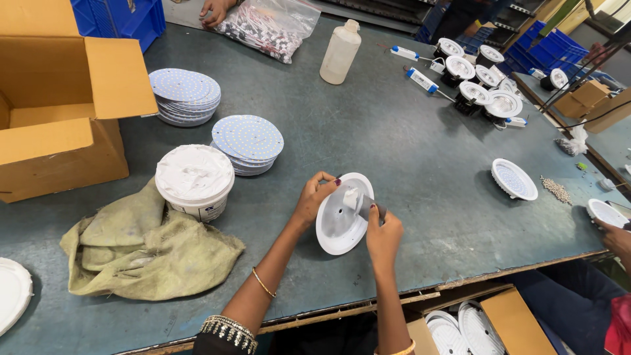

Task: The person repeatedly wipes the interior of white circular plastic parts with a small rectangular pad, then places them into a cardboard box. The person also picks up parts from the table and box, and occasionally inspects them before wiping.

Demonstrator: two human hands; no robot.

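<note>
Far left: open cardboard box (pixel 59 98). Lower left: crumpled olive cloth (pixel 141 250), with a white tub of paste (pixel 194 181) resting at its upper edge. Above and right of the tub: 2 stacks of round LED boards (pixel 213 118).

Centre: white round lamp housing (pixel 338 220), tilted above the grey table (pixel 407 151). Left hand (pixel 314 197) grips the housing's upper-left rim, fingers curled over it. Right hand (pixel 382 231) is pinched around a small flat grey spreader (pixel 365 206), its tip on a white dab inside the housing.

Upper centre: plastic bottle (pixel 340 52). Upper right: cluster of assembled downlights (pixel 480 82). Right: single white fixture (pixel 514 179).
</note>
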